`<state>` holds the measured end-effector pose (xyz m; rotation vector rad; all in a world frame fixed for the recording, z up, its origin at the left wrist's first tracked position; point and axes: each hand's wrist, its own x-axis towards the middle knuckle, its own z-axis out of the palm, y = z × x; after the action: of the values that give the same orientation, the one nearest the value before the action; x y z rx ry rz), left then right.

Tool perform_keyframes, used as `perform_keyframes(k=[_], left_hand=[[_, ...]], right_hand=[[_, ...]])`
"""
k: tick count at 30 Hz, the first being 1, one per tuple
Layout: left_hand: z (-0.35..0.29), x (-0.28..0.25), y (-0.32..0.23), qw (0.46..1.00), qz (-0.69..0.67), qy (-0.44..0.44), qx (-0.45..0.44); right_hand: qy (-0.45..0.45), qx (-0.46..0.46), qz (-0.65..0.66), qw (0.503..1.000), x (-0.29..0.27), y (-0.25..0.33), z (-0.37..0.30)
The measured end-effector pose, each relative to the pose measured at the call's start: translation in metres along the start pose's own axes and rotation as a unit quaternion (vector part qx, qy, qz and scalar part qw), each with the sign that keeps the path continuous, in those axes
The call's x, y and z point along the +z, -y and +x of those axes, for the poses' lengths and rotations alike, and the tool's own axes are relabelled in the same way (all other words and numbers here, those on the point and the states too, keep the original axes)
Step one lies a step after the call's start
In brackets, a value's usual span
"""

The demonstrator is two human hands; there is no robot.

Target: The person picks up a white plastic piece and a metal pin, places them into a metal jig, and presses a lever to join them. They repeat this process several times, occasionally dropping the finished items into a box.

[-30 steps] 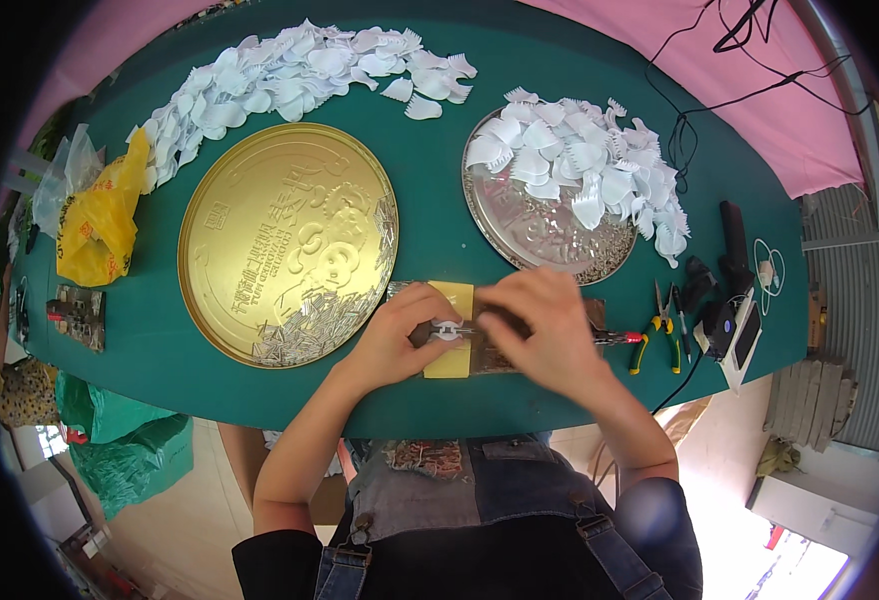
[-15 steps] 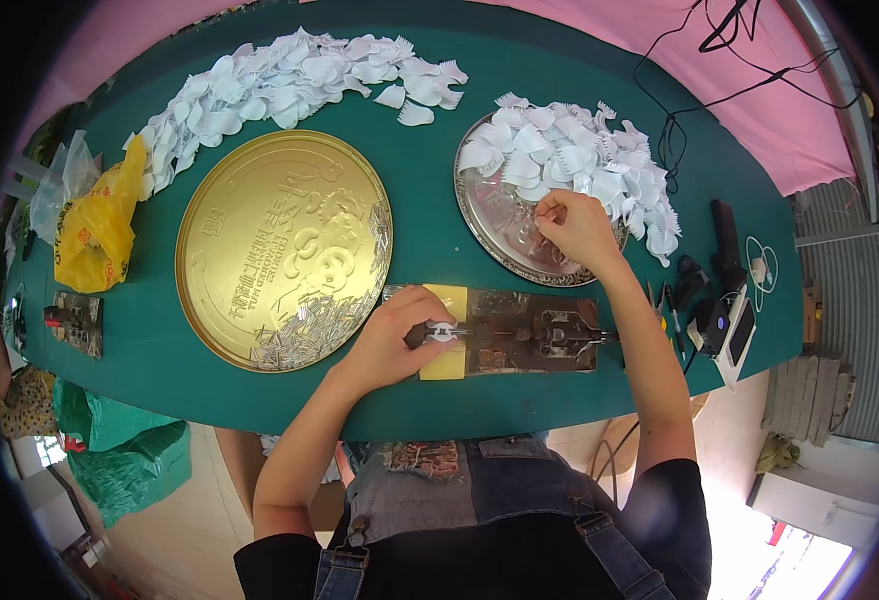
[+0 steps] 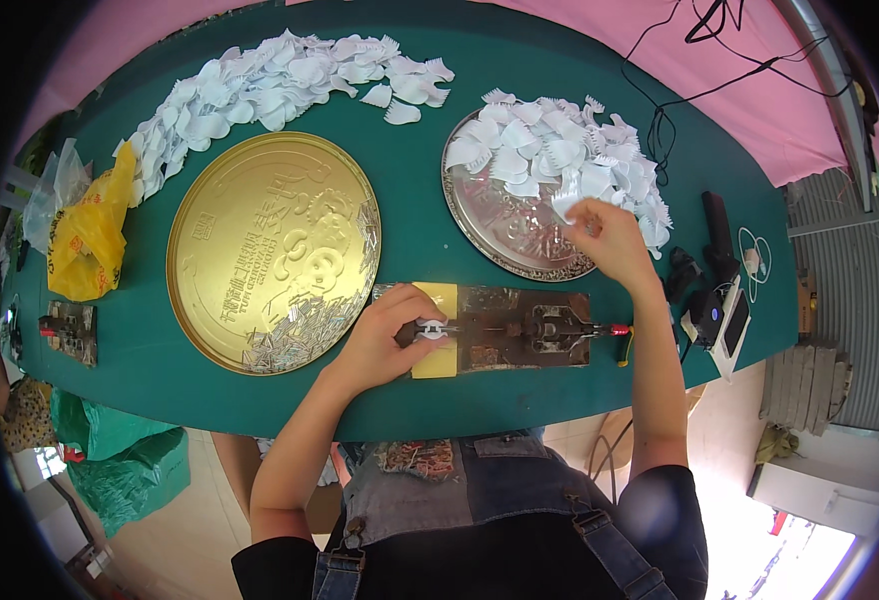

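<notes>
My left hand (image 3: 388, 337) is closed at the left end of a brown metal jig (image 3: 478, 330), its thumb and fingers pinching a white plastic clip piece (image 3: 432, 329) there. Over a round silver tray (image 3: 480, 235), my right hand (image 3: 612, 242) has its fingertips together on a white toothed clip piece (image 3: 567, 194). Behind that hand, a pile of white toothed clip pieces (image 3: 530, 145) covers the tray's far side and spills onto the table. A gold round tray (image 3: 250, 220) left of the jig holds many small silver metal parts (image 3: 300, 335) along its near right rim.
A long heap of white toothed pieces (image 3: 260, 85) curves along the table's far left. A yellow plastic bag (image 3: 90, 240) and a second small jig (image 3: 70, 332) lie at the left. Black cables (image 3: 660, 120) and a black phone-like device (image 3: 736, 325) are at the right.
My right hand has moved slightly right and toward me, with a white piece now at its fingertips. The jig's lever has shifted, showing its red handle. My left hand keeps its hold.
</notes>
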<state>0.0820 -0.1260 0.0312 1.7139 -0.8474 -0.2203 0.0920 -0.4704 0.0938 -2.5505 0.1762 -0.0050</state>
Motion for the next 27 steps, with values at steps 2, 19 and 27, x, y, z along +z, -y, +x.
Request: perform_keyframes(k=[2,19,27], left_hand=[[-0.001,0.001,0.000,1.000,-0.001,0.005,-0.001],[-0.001,0.002,0.001,1.000,0.006,-0.007,0.008],[0.000,0.002,0.000,1.000,0.003,-0.008,0.009]], right_hand=[[0.035,0.022,-0.089,0.995,-0.002,-0.003,-0.014],[0.069,0.058,0.360,0.928,0.007,0.018,-0.022],[0.147,0.042,0.368,0.917,0.023,0.078,-0.033]])
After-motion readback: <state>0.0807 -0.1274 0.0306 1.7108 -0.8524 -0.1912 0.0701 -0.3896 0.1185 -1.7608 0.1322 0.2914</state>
